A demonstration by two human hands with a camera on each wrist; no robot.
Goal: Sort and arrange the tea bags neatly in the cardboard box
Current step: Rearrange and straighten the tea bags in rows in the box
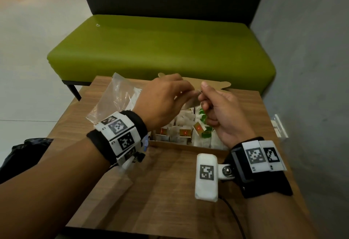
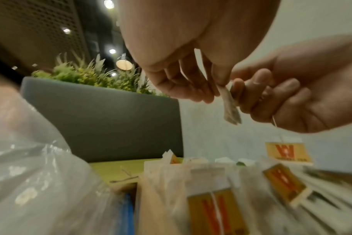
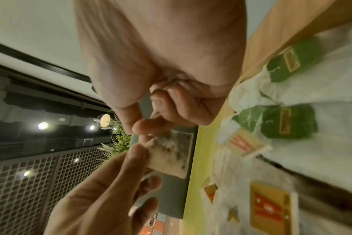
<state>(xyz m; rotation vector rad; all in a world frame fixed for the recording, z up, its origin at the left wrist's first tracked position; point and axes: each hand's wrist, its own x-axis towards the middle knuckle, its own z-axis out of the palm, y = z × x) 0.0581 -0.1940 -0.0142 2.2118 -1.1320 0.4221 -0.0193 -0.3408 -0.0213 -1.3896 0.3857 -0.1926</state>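
Note:
An open cardboard box [image 1: 181,145] on the wooden table holds several white tea bags standing in rows, some with yellow-red tags [image 1: 184,132], some with green tags [image 1: 205,134]. Above the box both hands hold one tea bag [image 3: 171,152]. My left hand [image 1: 190,91] pinches its edge between thumb and fingers [image 2: 193,89]. My right hand [image 1: 204,96] pinches the same bag's [image 2: 231,109] other edge. The bag's string runs down out of the right palm to a yellow tag [image 2: 287,152] that dangles just over the packed bags. The same tag [image 1: 199,128] hangs tilted in the head view.
A crumpled clear plastic bag [image 1: 117,97] lies on the table [image 1: 160,191] left of the box. The box's lid flap [image 1: 217,84] stands open at the back. Behind the table is a green bench [image 1: 160,49], with a grey wall [image 1: 311,49] on the right.

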